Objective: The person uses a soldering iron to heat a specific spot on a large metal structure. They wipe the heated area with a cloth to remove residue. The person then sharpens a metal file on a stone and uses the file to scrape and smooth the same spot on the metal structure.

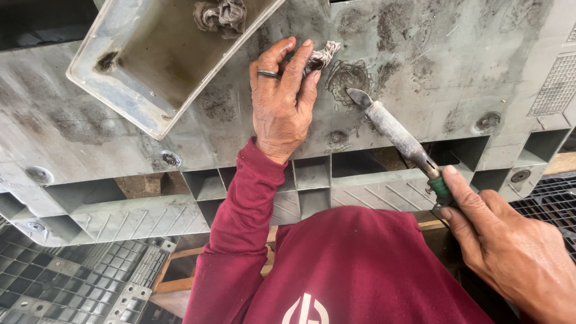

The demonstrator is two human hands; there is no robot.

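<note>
- My dark red long-sleeved shirt (354, 270) is closest to me and fills the bottom of the view.
- My right hand (510, 246) is low on the right. Its grip is closed around the green handle of a long grey metal soldering iron (393, 129).
- The iron slants up and to the left. Its flat tip touches a rough, dark, melted patch (347, 77) on the big grey plastic pallet (450, 54).
- A black plastic grid pallet (552, 204) lies just behind my right hand, and another grid piece (66, 282) lies at the bottom left.
- My left hand (282, 102) rests flat on the grey pallet, just left of the melted patch. It wears a dark ring on one finger.
- Its fingers pinch a small, dirty, crumpled rag (321, 57), right beside the patch.
- Farther up on the left, a grey square plastic tray (120, 90) sits tilted on the pallet.
- A second crumpled dirty rag (221, 15) lies inside that tray, near its top.
</note>
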